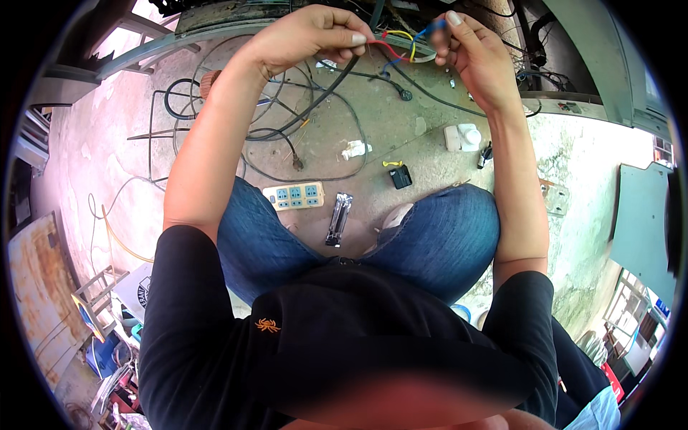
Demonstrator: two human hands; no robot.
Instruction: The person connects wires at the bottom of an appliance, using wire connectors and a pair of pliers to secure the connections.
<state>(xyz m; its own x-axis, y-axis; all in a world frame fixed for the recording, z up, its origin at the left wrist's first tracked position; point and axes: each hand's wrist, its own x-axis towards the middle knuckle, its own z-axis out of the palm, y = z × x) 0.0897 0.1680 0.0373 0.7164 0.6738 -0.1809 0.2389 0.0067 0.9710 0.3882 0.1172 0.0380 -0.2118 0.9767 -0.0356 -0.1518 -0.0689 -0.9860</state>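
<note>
Concrete floor [401,136] lies below both raised hands, a power strip [294,196] and metal tool [338,218] nearest the knees. Left hand [308,39] pinches a black cable [337,79]; right hand [469,50], just beside it, grips the blue wire [432,29] of its coloured strands [394,46].

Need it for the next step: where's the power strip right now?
In the head view, the power strip lies flat on the concrete floor just ahead of the person's left knee, left of the shiny metal tool and below the tangle of black cables.
</note>
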